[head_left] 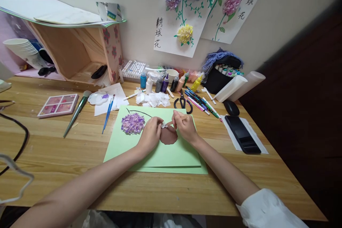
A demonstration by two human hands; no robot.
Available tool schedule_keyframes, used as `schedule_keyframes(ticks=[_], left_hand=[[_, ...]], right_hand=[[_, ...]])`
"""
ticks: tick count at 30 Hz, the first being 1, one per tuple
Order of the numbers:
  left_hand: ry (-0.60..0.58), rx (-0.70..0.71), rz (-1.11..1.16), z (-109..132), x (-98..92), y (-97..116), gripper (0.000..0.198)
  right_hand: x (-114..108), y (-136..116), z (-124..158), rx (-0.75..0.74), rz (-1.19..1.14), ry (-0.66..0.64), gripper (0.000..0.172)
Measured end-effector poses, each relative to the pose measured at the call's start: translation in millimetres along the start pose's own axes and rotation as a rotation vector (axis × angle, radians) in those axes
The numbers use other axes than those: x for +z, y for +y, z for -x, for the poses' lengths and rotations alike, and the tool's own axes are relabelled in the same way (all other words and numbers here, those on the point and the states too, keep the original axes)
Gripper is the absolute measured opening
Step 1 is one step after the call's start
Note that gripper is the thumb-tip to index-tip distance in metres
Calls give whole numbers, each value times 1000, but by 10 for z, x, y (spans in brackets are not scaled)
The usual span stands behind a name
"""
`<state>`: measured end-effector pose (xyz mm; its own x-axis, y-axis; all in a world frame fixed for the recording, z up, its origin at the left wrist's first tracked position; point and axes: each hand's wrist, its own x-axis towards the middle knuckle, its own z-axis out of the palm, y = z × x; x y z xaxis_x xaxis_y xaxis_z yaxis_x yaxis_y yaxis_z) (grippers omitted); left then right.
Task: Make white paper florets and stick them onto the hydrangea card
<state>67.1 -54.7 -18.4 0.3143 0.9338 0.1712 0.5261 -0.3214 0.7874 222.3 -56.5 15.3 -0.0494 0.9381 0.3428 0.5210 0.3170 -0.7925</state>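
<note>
I see a small white paper scrap point(163, 125) pinched between both hands over the green card sheet point(160, 156) | left hand point(151, 135) fingertips clenched on it | right hand point(184, 125) grasps it plus a thin wooden stick point(182, 118) | beneath: flat brown blob point(169, 137), crinkled purple paper flower point(133, 123) | beyond: black scissors point(183, 103), wooden table point(66, 164).

**Two hands at the green sheet**

Left hand point(151, 133) and right hand point(184, 125) pinch a small white paper scrap point(163, 125) above a brown patch point(169, 136) on green paper point(171, 155). A purple paper flower point(133, 123) sits just left; scissors point(183, 103) lie behind.
</note>
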Motion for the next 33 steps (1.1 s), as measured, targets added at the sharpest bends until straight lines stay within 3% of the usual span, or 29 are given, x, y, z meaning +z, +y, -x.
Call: schedule_keyframes(ticks=[4,15,28,33], left_hand=[[-6,-5,4,0,0,3,15],[-4,2,22,6,-3,-1,16],[3,19,3,0,-1,-10,13],[5,31,-10,-3,0,-29,13]], right_hand=[[-22,-2,-9,27,8,56,52],[21,23,-15,10,5,12,48],[110,-36,-80,-394,344,-208,38],[123,-73,-150,-328,359,-230,40]])
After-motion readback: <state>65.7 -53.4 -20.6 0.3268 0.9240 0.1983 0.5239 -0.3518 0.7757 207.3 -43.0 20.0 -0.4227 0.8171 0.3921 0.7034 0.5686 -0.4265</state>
